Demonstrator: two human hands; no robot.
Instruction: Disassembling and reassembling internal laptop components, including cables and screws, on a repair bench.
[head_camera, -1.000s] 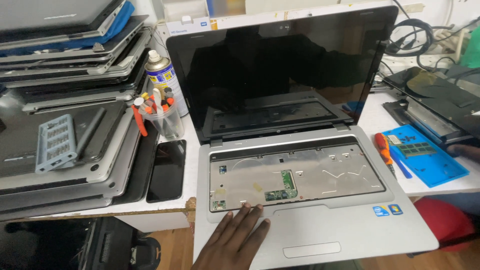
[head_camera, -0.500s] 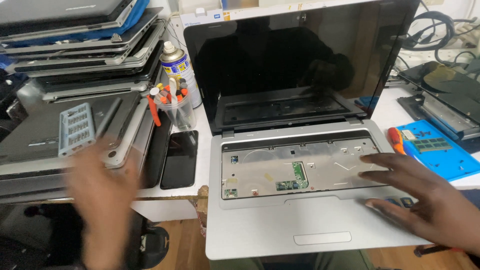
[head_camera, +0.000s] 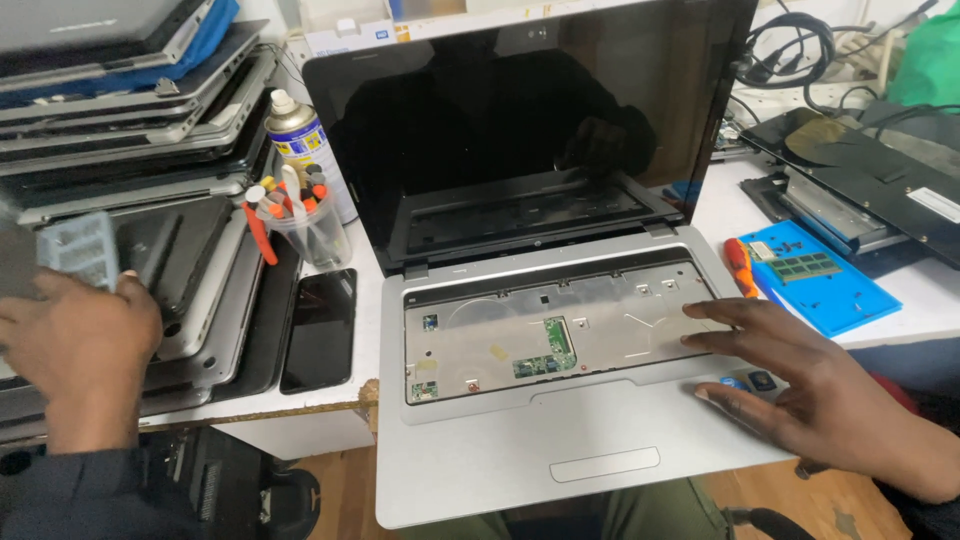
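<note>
A silver laptop (head_camera: 560, 450) stands open in front of me with a dark screen (head_camera: 500, 130). Its keyboard is off, baring a metal tray with a small green circuit board (head_camera: 548, 345). My right hand (head_camera: 810, 395) lies flat on the right palm rest, fingers spread, holding nothing. My left hand (head_camera: 80, 345) is out at the left on a stack of closed laptops (head_camera: 190, 270). Its fingers touch the lower edge of a pale blue-grey perforated panel (head_camera: 78, 250); whether they grip it is unclear.
Between stack and laptop stand a spray can (head_camera: 298, 140) and a clear cup of tools (head_camera: 300, 225), with a black phone (head_camera: 320, 330) lying flat. At the right lie an orange-handled screwdriver (head_camera: 740, 265), a blue mat (head_camera: 830, 285), a black opened device (head_camera: 870, 180) and cables (head_camera: 800, 45).
My left hand has left the laptop's palm rest and swung out to the stack at the left, reaching the panel. My right hand has come in and settled on the right palm rest.
</note>
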